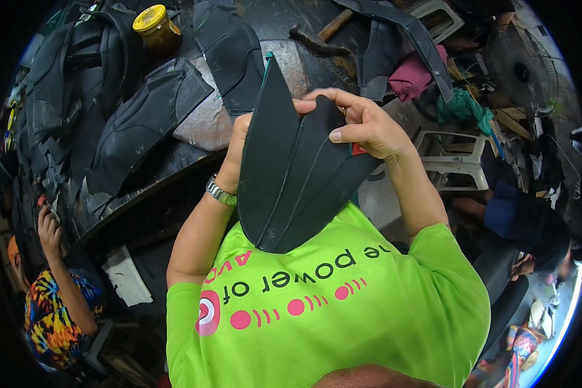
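A black stitched shoe upper (288, 184) is held up in front of my chest, its seams running lengthwise and teal lining showing at one tip. My left hand (240, 132) grips it from the left and behind, with the palm mostly hidden by the material and fingertips showing at the notch in the upper edge. On the other side, my right hand (368, 126) pinches the upper right part, thumb in front and fingers curled over the top. Beyond my hands, more black uppers (229, 58) lie on the dark worktable (155, 187).
A pale stone slab (204, 123) lies under some uppers. A yellow-lidded jar (156, 31) and a hammer (317, 44) are on the table. A white stool (456, 161), pink cloth (414, 74) and fan (522, 70) are right. A co-worker's arm (68, 278) is at left.
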{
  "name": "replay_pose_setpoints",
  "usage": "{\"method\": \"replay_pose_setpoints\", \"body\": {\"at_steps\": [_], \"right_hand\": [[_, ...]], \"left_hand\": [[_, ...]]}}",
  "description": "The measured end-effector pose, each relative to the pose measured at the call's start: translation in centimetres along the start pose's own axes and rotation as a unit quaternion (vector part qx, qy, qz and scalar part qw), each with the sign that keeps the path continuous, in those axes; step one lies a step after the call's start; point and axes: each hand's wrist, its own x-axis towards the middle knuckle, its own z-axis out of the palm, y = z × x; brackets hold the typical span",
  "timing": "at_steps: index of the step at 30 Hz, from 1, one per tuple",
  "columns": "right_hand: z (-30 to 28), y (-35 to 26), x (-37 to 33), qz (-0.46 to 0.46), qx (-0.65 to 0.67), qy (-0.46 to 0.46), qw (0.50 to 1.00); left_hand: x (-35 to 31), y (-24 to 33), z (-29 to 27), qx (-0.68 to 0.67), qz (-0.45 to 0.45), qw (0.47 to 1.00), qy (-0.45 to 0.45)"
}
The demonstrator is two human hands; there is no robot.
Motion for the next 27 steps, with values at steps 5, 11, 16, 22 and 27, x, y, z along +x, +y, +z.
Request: {"method": "replay_pose_setpoints", "body": {"at_steps": [5, 11, 16, 22, 27], "right_hand": [[-0.1, 0.5, -0.7, 0.020, 0.044, 0.024, 0.999], [1.1, 1.3, -1.0, -0.006, 0.033, 0.069, 0.997], [1.8, 2.0, -0.9, -0.051, 0.028, 0.108, 0.992], [2.0, 2.2, -1.1, -0.080, 0.053, 0.104, 0.990], [2.1, 2.0, -1.0, -0.063, 0.057, 0.100, 0.991]], "left_hand": [[-0.5, -3.8, -1.7, 0.103, 0.044, 0.990, 0.080], [-1.9, -3.8, -1.2, 0.139, 0.082, 0.985, 0.059], [-3.1, -2.9, -0.6, -0.096, -0.076, 0.990, 0.076], [-2.1, -0.1, 0.1, 0.159, 0.048, 0.986, 0.033], [-0.4, 1.8, 2.1, 0.123, 0.081, 0.988, 0.049]]}}
